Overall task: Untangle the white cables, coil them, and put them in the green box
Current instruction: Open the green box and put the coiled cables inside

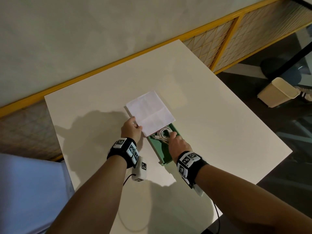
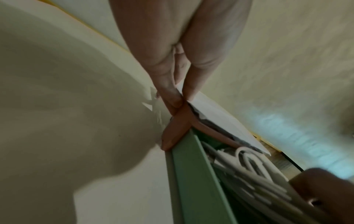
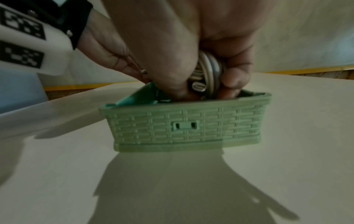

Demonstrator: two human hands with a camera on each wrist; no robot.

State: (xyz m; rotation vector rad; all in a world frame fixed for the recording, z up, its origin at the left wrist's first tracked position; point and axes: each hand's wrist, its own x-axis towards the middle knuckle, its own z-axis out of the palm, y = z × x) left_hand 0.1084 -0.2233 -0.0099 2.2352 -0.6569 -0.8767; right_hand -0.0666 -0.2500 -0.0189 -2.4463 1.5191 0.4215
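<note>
Head view: your right hand (image 1: 177, 142) grips coiled white cables (image 1: 163, 133) inside green box (image 1: 164, 157); left hand (image 1: 130, 128) pinches paper (image 1: 150, 112) aside; next, release the coil

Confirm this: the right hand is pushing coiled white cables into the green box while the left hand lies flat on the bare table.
Wrong about the left hand: the head view shows it pinching the white paper over the green box. The right hand does hold the white cables there.

white table (image 1: 211, 115), folded paper (image 1: 152, 112), beige bin (image 1: 276, 92)
</note>
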